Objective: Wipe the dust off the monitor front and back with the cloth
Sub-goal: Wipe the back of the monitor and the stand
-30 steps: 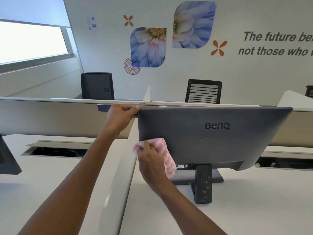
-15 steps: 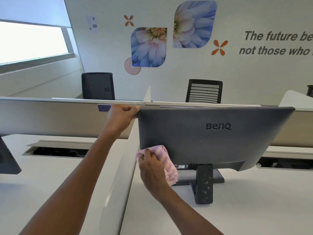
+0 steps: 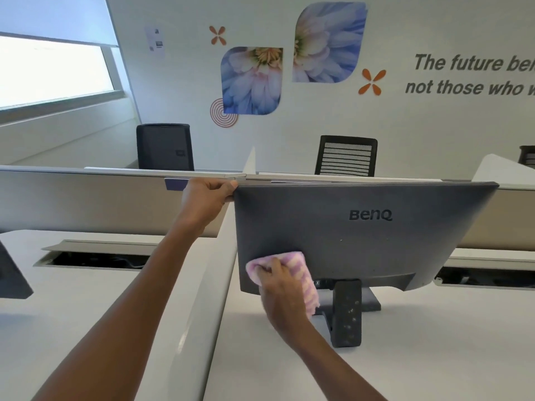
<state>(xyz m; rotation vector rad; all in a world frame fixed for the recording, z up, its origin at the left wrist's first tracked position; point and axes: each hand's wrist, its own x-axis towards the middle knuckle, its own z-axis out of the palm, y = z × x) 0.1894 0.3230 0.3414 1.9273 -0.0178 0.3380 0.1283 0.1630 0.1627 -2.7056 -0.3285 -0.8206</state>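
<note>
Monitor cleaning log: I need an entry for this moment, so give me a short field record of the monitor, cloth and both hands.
monitor: grey back faces the camera, upright on its stand
cloth: pink and white, pressed against the monitor's lower left back
right hand: holds the cloth to the panel
left hand: grips the monitor's top left corner
surface: white desk
front of screen: not visible

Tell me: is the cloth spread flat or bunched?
Bunched: the cloth is wadded under the right hand against the monitor back.
</note>
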